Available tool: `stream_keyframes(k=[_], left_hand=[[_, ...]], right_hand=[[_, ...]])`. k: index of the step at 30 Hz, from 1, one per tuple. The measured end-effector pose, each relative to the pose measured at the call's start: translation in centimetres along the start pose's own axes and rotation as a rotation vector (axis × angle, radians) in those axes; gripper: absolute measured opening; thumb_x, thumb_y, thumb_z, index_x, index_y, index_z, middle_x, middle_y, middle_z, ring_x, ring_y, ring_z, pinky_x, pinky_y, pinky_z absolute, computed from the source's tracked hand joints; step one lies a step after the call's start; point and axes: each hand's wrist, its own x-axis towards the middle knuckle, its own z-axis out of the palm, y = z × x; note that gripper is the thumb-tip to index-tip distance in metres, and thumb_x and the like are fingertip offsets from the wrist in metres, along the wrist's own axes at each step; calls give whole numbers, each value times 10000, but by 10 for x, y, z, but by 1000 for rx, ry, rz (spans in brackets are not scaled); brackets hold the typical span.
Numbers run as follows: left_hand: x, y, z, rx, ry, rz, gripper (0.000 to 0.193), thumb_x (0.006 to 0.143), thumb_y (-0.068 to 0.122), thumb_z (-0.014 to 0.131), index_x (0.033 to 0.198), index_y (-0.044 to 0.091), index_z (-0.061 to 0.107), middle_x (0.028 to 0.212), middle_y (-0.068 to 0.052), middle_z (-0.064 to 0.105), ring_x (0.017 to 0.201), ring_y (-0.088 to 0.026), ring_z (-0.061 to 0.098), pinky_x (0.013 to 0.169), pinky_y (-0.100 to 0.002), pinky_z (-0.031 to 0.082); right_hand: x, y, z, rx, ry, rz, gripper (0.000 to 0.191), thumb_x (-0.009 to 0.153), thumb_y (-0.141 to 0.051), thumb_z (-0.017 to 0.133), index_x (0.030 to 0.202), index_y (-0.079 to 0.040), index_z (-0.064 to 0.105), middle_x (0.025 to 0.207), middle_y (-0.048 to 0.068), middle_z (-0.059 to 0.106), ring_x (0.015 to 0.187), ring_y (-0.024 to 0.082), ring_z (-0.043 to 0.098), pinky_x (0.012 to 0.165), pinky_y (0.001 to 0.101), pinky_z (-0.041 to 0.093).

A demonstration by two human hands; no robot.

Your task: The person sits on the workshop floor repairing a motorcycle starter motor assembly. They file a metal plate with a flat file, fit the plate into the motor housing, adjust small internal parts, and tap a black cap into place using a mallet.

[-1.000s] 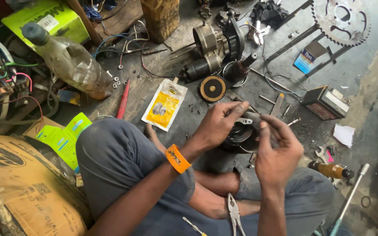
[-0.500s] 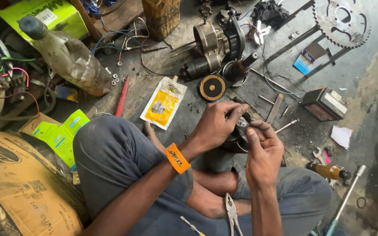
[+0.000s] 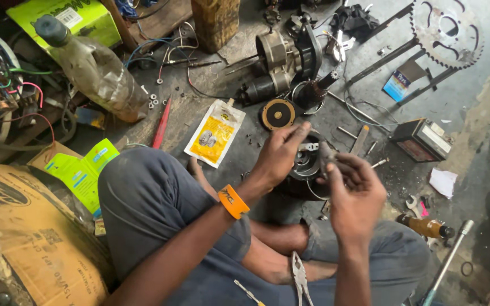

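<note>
The left hand (image 3: 279,156), an orange wristband (image 3: 233,202) on its wrist, has its fingers curled over the rim of a dark round motor housing (image 3: 304,164) that sits on the floor just ahead of the crossed legs. The right hand (image 3: 355,192) pinches a small grey metal part (image 3: 325,154) between thumb and fingertips, just beside the housing at its 3 o'clock.

Bare floor lies at 2 to 3 o'clock of the hands; the 11 to 1 o'clock side is crowded with motor parts (wires too).

A yellow-and-white sachet (image 3: 215,133) lies flat at 10 o'clock, a green carton flap (image 3: 80,170) at 9 o'clock, a small blue box (image 3: 399,82) at 1 o'clock, a brown sack (image 3: 24,238) at 8 o'clock.
</note>
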Motion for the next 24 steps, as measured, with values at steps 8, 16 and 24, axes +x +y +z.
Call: stream_keyframes(k=[8,16,24], left_hand=[[-7,16,4,286,105,56,435,1041,394,541,1088,-14,686,815,-71,701,783,-60,582,693,-317,511],[-17,17,13,416,113,180,391,1055,343,536,961,-16,656,848,-193,677,764,-327,665,690,-392,511],[-17,8,16,521,142,332,303,1043,273,551,992,1,674,965,-202,682,947,-392,655,819,-439,510]], right_hand=[[4,11,5,39,-28,140,211,976,-39,710,1126,83,626,851,90,704,590,97,583,484,231,461],[11,27,10,196,-65,137,256,946,-1,698,1182,49,613,929,69,736,661,76,635,555,207,505],[10,40,7,505,-113,219,283,977,31,645,1254,50,593,1022,100,730,814,123,704,670,237,569]])
